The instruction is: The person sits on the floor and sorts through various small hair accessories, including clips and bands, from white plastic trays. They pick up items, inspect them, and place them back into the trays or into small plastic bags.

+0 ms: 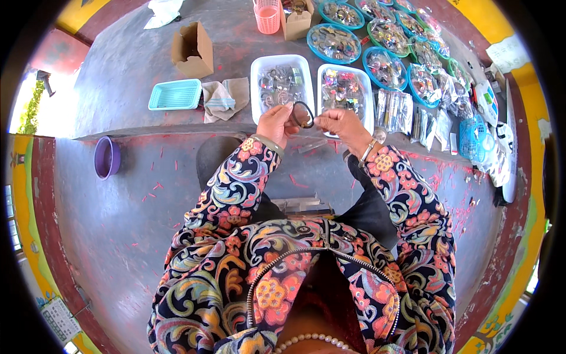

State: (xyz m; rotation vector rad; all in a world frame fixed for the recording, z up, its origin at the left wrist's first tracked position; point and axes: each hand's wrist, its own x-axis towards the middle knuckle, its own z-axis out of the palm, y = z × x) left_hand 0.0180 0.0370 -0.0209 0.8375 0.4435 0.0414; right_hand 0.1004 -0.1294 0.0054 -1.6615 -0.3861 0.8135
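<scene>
A thin black hair tie, stretched into an oval loop, is held between my two hands over the front edge of the raised grey surface. My left hand pinches its left side. At the right side the thumb and fingertips of my right hand are pressed together on the loop's edge. A small gold-coloured bit shows low in the loop, too small to name. Just beyond my hands stand a white tray with rings and bands in clear bags and a second white tray of colourful small pieces.
Blue and green round baskets of bagged trinkets fill the far right, with flat clear packets before them. At left are a turquoise basket, a folded cloth and an open cardboard box. A purple basin is on the floor.
</scene>
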